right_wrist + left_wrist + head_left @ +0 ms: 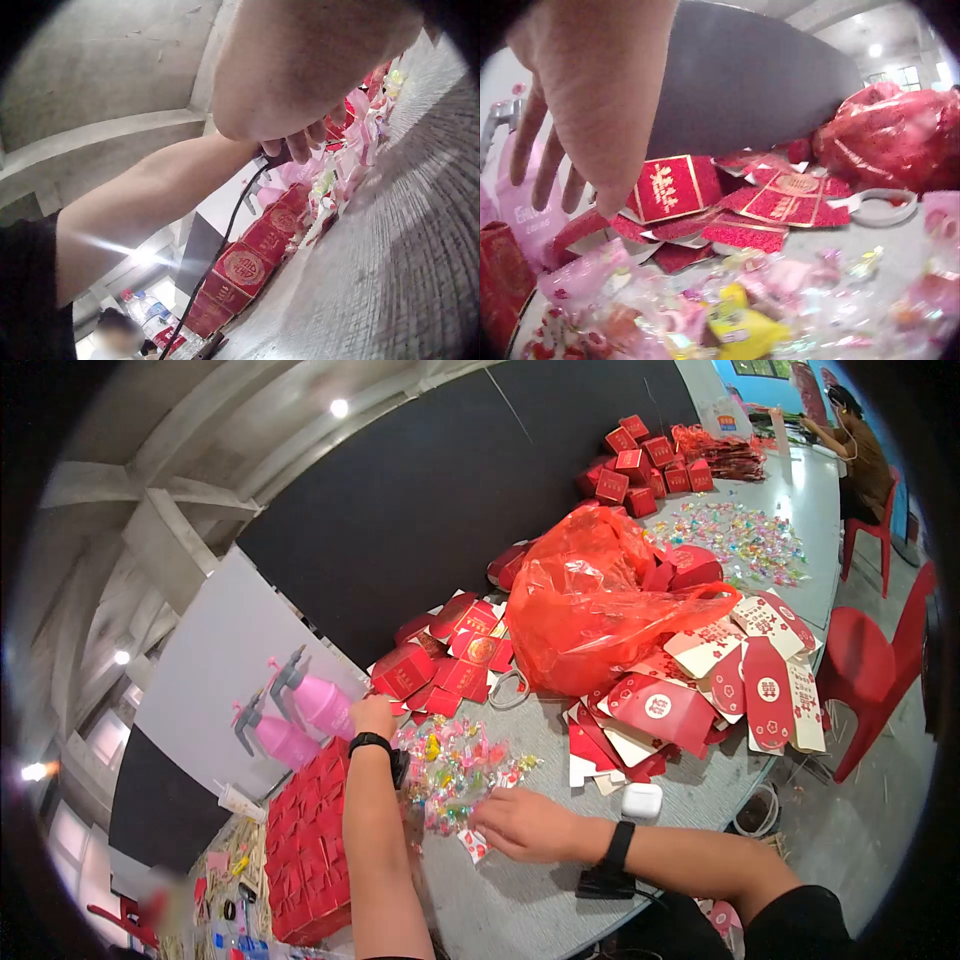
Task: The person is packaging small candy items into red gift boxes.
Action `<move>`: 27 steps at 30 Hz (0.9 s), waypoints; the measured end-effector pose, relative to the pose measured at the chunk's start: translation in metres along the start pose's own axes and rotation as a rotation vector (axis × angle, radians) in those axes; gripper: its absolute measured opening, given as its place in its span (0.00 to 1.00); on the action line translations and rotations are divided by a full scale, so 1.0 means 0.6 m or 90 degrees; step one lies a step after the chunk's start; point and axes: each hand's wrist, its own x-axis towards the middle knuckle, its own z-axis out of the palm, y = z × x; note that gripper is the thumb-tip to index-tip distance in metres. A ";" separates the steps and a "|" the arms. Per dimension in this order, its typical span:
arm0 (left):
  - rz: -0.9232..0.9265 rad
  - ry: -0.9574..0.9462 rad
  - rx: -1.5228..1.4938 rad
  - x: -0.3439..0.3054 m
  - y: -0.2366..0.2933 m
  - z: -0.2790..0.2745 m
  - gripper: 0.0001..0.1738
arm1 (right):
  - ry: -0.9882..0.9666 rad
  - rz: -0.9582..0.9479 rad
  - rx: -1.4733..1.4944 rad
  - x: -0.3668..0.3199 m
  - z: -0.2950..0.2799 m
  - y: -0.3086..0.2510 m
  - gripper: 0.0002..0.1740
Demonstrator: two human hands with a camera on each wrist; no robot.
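My left hand [373, 717] reaches past the far left side of a pile of wrapped candies [440, 770], close to the red folded boxes [460, 650]. In the left wrist view its fingers [532, 150] hang apart and fairly straight, with nothing seen between them. My right hand [515, 825] is low at the near right edge of the candy pile, fingers loosely bent toward the candies. Just beside its fingertips lies a white packet with red marks [474, 846]. A yellow-wrapped candy [742, 326] stands out in the pile.
A block of red boxes [310, 840] stands left of my left forearm, with pink spray bottles [320, 695] behind. Ahead sit a red plastic bag [580, 600] and red-and-white flat cartons [660, 710]. A white case [642, 800] lies near my right wrist. A person [865, 460] sits far right.
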 end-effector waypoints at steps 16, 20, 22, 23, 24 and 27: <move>-0.130 0.064 0.155 0.052 -0.116 0.114 0.14 | 0.023 0.008 -0.004 0.005 -0.006 0.001 0.11; -0.132 0.165 0.197 0.024 -0.162 0.002 0.14 | -0.026 0.032 -0.016 0.003 -0.013 0.005 0.11; -0.139 0.173 0.234 -0.006 -0.183 -0.055 0.14 | -0.043 0.047 -0.026 0.001 -0.010 0.006 0.10; -0.128 0.222 0.200 -0.030 -0.192 -0.086 0.14 | -0.044 0.041 -0.019 0.002 -0.012 0.004 0.10; -0.117 0.270 0.166 -0.056 -0.198 -0.117 0.14 | -0.049 0.048 -0.029 0.004 -0.016 0.002 0.11; -0.178 0.327 -0.003 -0.145 -0.184 -0.191 0.15 | -0.032 0.025 -0.028 0.005 -0.021 0.005 0.12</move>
